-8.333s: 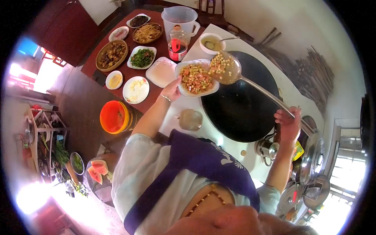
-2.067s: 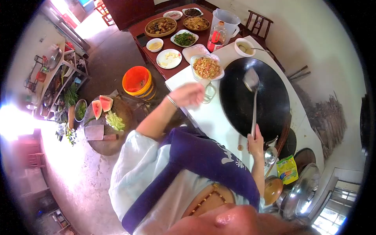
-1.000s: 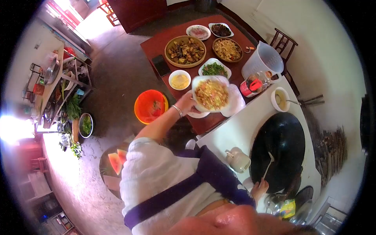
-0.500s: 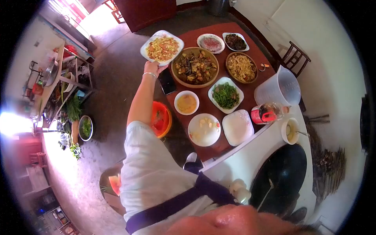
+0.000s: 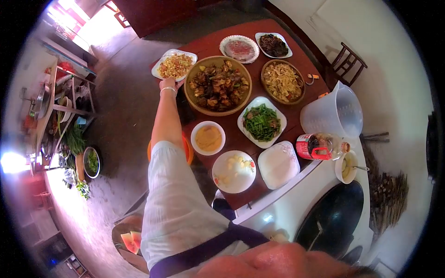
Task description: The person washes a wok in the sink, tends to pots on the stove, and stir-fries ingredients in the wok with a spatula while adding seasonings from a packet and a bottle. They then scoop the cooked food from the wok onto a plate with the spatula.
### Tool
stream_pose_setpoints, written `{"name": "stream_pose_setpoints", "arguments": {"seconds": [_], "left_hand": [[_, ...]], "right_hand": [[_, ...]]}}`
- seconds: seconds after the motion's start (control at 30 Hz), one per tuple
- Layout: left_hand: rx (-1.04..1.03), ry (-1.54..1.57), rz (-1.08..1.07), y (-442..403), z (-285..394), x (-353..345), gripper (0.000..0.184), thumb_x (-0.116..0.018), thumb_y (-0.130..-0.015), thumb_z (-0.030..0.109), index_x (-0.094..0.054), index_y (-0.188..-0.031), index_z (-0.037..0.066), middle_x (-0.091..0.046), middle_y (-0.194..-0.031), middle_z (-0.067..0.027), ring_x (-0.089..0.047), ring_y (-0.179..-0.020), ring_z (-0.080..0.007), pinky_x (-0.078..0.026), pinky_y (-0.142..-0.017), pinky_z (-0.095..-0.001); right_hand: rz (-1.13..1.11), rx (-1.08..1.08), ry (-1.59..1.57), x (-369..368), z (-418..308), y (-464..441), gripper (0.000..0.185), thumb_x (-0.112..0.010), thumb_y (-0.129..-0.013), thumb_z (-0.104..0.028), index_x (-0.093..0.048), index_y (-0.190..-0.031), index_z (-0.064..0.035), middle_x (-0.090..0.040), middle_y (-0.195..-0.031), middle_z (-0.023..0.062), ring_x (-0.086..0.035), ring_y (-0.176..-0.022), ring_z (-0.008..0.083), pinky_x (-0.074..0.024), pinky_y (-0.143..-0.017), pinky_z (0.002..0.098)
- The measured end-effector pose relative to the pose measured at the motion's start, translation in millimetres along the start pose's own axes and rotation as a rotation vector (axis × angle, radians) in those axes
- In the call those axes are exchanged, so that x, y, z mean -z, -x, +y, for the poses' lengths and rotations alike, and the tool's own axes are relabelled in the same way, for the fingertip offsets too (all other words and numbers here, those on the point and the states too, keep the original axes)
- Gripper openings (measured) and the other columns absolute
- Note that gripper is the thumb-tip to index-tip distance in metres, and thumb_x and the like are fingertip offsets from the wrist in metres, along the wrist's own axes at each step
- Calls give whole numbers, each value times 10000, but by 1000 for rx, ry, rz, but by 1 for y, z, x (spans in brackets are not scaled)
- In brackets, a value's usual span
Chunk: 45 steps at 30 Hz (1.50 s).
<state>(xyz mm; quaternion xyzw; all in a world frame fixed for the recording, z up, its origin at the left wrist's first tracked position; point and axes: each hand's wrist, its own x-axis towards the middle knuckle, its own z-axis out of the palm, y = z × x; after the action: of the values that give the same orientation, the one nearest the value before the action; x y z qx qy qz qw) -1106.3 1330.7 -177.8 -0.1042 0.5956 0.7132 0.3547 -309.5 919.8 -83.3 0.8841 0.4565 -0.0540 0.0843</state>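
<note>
My left hand (image 5: pixel 169 84), with a bracelet at the wrist, is closed on the near rim of a white plate (image 5: pixel 156 71) of diced, mixed yellow and orange food (image 5: pixel 176 66). This plate is at the far left corner of the red-brown table (image 5: pixel 211 46); I cannot tell whether it rests on the wood. Just right of the hand stands a large brown bowl (image 5: pixel 187 95) of dark cooked pieces (image 5: pixel 219 87). Nearer me is a white bowl (image 5: pixel 208 138) with a yellowish content. My right hand is out of view.
More dishes crowd the table, including green beans (image 5: pixel 262 122) and noodle-like strips (image 5: pixel 282 81). A plastic jug (image 5: pixel 331 111) and a red-labelled bottle (image 5: pixel 320 146) stand right. A black wok (image 5: pixel 331 217) sits in the white counter. An orange bucket (image 5: pixel 187 150) is beneath my arm.
My left hand has moved the plate down and left, to the table's far left corner. My view has shifted slightly; the other dishes keep their places.
</note>
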Motion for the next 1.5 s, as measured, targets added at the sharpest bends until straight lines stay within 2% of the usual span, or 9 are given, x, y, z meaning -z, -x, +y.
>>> {"name": "stream_pose_setpoints", "arguments": {"seconds": [0.47,0.5,0.77,0.83,0.93,0.97,1.17,1.4,1.5], "left_hand": [[-18,-266,-395,-32,49,-38,329,-419,-908,81,-472,-1192,-75,-538,-1185,-185,-548,-1075,-317,-529,-807,-407],[-35,-267,-392,-38,56,-49,338,-420,-910,93,-469,-1200,-74,-536,-1193,-183,-540,-1086,-313,-521,-826,-403],[-297,-145,-508,96,134,-142,417,-426,-930,187,-438,-1261,-64,-515,-1256,-163,-482,-1174,-278,-451,-978,-371],[-482,-313,-744,206,124,-154,372,-456,-912,163,-478,-1220,-46,-530,-1236,-149,-494,-1157,-262,-441,-984,-354],[-1477,-1095,-1216,402,71,-117,233,-543,-853,53,-609,-1071,3,-582,-1153,-115,-553,-1073,-228,-438,-943,-315],[-535,-779,-1411,448,37,-94,347,-517,-863,50,-514,-1208,20,-578,-1153,-101,-566,-1053,-212,-440,-944,-336],[-664,-1526,-2045,557,-150,85,530,-765,-675,191,-597,-1170,103,-570,-1067,-62,-552,-890,-162,-473,-806,-284],[-972,-1542,-1502,596,-211,157,260,-648,-778,146,-650,-1009,27,-646,-907,-124,-626,-772,-196,-509,-716,-315],[-698,-1403,-1412,591,-217,167,225,-592,-797,54,-632,-1003,-27,-645,-909,-135,-631,-735,-199,-517,-620,-297]], "right_hand": [[84,-121,328,-55,287,114,274,-492,-822,-136,-610,-1060,-73,-591,-1061,175,-528,-1043,331,-434,-912,406],[-202,-346,352,-12,233,110,262,-493,-826,-126,-616,-1055,-90,-596,-1039,146,-531,-1044,309,-440,-912,388],[91,-624,-147,24,165,180,173,-546,-871,-154,-653,-1006,-148,-563,-1102,92,-567,-1011,285,-458,-879,367],[102,-615,-190,11,181,198,176,-544,-872,-152,-649,-1013,-139,-568,-1089,106,-564,-1009,285,-453,-879,368],[130,-620,-286,-29,215,232,175,-540,-872,-148,-645,-1010,-118,-575,-1070,114,-564,-993,288,-453,-867,369],[196,-552,-246,-58,231,245,172,-563,-829,-121,-627,-987,-107,-571,-1021,127,-555,-944,302,-468,-813,402],[224,-596,-536,-203,301,359,181,-577,-867,-193,-646,-968,-60,-616,-913,158,-604,-869,311,-466,-722,404],[-1,-843,-735,-255,353,480,195,-631,-834,-241,-645,-841,-46,-657,-823,154,-639,-765,309,-498,-666,405],[-84,-964,-690,-276,385,510,190,-621,-826,-228,-648,-875,-46,-667,-849,148,-637,-771,323,-501,-685,412]]}}
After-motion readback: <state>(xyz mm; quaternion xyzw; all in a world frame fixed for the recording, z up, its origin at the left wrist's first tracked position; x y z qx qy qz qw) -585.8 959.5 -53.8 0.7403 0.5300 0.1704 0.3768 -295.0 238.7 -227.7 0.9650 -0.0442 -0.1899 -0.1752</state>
